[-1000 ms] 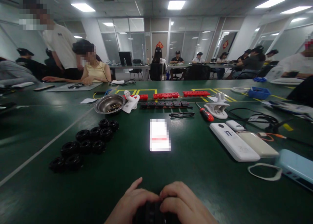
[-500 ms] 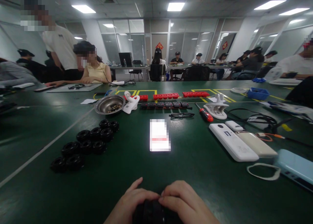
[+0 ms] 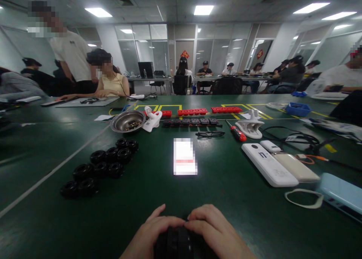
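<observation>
My left hand (image 3: 148, 234) and my right hand (image 3: 216, 232) meet at the near edge of the green table (image 3: 220, 198), both curled around a black ribbed wheel-like part (image 3: 177, 244) held between them. The fingers press on its top and the thumbs touch above it. Ahead of my hands lies a lit phone (image 3: 184, 156) flat on the table. To the left, several black rubber wheels (image 3: 98, 166) lie in a loose diagonal group.
A steel bowl (image 3: 128, 121) with small parts, white clips (image 3: 152, 119), red blocks (image 3: 192, 111) and black blocks (image 3: 190, 121), a red-handled screwdriver (image 3: 237, 133), power banks (image 3: 268, 164), cables (image 3: 299, 138) and a light-blue case (image 3: 341, 195) lie further out. People sit around the far tables.
My hands have shifted very slightly and the black part shows a little more between them. Nothing else on the table has moved.
</observation>
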`<state>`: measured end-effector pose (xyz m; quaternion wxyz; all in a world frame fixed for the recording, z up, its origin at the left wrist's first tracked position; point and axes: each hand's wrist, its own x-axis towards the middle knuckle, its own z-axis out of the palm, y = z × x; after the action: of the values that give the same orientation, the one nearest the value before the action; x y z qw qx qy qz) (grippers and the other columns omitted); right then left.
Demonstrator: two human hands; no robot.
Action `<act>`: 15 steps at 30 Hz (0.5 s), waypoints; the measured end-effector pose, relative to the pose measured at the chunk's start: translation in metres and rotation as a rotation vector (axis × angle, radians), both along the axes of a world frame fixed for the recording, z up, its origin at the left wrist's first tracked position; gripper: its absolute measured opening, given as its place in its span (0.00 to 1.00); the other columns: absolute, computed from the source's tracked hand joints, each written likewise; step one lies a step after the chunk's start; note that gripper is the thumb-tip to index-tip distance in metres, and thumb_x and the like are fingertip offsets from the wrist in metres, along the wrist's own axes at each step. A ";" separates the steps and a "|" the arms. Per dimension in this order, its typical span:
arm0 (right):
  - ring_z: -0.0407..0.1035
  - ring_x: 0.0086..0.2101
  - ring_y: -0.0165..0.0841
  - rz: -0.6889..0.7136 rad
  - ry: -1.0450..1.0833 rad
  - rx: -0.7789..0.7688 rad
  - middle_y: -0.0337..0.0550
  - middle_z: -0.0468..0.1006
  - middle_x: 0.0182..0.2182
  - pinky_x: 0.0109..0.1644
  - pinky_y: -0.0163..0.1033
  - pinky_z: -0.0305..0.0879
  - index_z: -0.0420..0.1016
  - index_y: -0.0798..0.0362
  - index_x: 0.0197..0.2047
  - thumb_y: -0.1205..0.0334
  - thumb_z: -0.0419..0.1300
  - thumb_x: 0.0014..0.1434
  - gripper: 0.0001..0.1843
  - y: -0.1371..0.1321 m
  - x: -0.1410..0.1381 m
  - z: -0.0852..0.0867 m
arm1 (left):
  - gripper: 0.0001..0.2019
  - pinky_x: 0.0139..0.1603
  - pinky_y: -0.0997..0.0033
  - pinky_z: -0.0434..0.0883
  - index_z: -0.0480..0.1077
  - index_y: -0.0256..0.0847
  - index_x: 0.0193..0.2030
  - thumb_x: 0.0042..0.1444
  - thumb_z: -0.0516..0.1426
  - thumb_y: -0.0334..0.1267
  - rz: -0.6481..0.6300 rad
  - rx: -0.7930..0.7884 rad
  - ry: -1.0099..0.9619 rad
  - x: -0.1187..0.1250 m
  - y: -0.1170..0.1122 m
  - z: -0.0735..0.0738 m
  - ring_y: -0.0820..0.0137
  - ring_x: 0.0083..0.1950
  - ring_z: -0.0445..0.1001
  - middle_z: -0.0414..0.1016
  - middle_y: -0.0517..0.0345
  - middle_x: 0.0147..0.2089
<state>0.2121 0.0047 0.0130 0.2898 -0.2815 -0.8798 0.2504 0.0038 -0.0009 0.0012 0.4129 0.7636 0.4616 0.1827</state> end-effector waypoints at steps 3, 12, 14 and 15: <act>0.68 0.39 0.34 0.001 0.030 0.104 0.48 0.73 0.37 0.41 0.39 0.68 0.64 0.53 0.47 0.52 0.46 0.62 0.16 -0.001 0.000 -0.002 | 0.22 0.62 0.45 0.43 0.69 0.47 0.44 0.39 0.61 0.48 -0.009 -0.018 -0.013 0.000 0.001 -0.002 0.59 0.47 0.72 0.77 0.58 0.43; 0.67 0.42 0.36 -0.050 0.009 -0.068 0.47 0.71 0.42 0.46 0.38 0.66 0.65 0.50 0.46 0.49 0.57 0.53 0.20 0.001 0.001 -0.008 | 0.18 0.62 0.47 0.46 0.70 0.44 0.41 0.42 0.60 0.46 0.061 0.005 -0.103 0.001 -0.005 0.002 0.62 0.45 0.74 0.77 0.60 0.39; 0.67 0.42 0.36 -0.029 -0.038 -0.074 0.48 0.71 0.42 0.45 0.39 0.67 0.65 0.51 0.47 0.49 0.56 0.55 0.20 0.001 0.002 -0.006 | 0.20 0.62 0.46 0.46 0.69 0.44 0.43 0.42 0.60 0.47 0.043 0.005 -0.090 0.001 -0.004 0.004 0.61 0.46 0.73 0.77 0.58 0.42; 0.67 0.42 0.37 -0.014 -0.042 -0.060 0.49 0.71 0.41 0.44 0.40 0.67 0.65 0.52 0.47 0.48 0.54 0.56 0.20 0.002 0.002 -0.005 | 0.21 0.62 0.46 0.45 0.68 0.45 0.44 0.42 0.60 0.47 0.023 -0.006 -0.075 0.001 -0.004 0.004 0.61 0.46 0.73 0.77 0.58 0.43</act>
<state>0.2138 0.0063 0.0084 0.2642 -0.3013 -0.8759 0.2688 0.0047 -0.0046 0.0056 0.4301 0.7495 0.4552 0.2147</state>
